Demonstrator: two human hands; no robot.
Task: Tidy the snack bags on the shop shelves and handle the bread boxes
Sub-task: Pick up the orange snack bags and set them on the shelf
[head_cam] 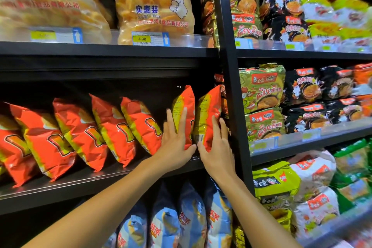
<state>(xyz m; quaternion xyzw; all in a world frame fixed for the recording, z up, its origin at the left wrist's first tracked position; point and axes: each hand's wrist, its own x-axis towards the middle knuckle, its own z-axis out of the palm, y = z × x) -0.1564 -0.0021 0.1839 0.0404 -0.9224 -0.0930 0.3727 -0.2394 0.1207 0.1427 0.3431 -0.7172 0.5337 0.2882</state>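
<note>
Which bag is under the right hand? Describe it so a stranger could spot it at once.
Find the black upright post between the two shelf bays. On the middle shelf left of it runs a row of orange-red snack bags; take the last bag, against the post. Unlike the leaning bags, its back with barcode faces out, under the right hand.

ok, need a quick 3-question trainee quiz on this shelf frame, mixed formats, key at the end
1. True or false: both hands are on orange snack bags on the middle shelf.
2. Multiple choice: the bag under the right hand stands next to
A. the black upright post
B. the blue bags
C. the 4.90 price tag
3. Fill in: the bag with the barcode facing out is touched by the ____ hand.

Key
1. True: the left hand lies with straight fingers on the second orange bag from the post, and the right hand is on the end orange bag.
2. A
3. right
</note>
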